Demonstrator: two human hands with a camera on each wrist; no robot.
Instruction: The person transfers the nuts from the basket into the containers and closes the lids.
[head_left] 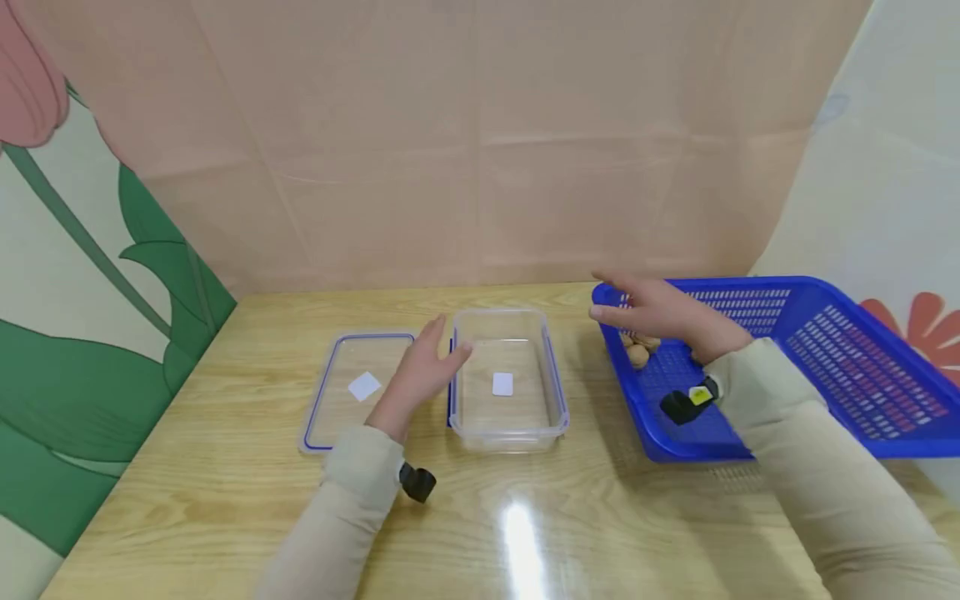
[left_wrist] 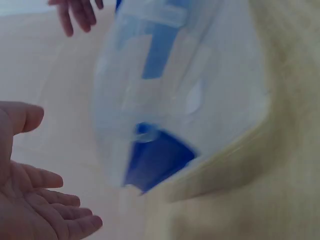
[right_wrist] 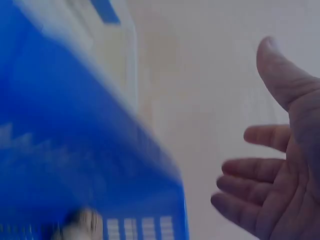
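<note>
A clear plastic container [head_left: 504, 417] with a white label inside stands in the middle of the table. My left hand [head_left: 422, 372] hovers at its left side with the fingers extended and the palm toward it, holding nothing. To its left lies the flat lid [head_left: 337, 417] with a blue seal and a white label. My right hand [head_left: 660, 312] is above the left end of a blue plastic basket [head_left: 652, 433], fingers spread and holding nothing. Several walnuts [head_left: 638, 356] sit in that end of the basket, partly covered by the hand. The right wrist view shows them blurred.
The basket's right end reaches the right side wall. A pinkish cloth [head_left: 480, 167] hangs behind the wooden table [head_left: 225, 500]. Painted leaves [head_left: 75, 392] cover the left wall. Each wrist wears a black camera strap.
</note>
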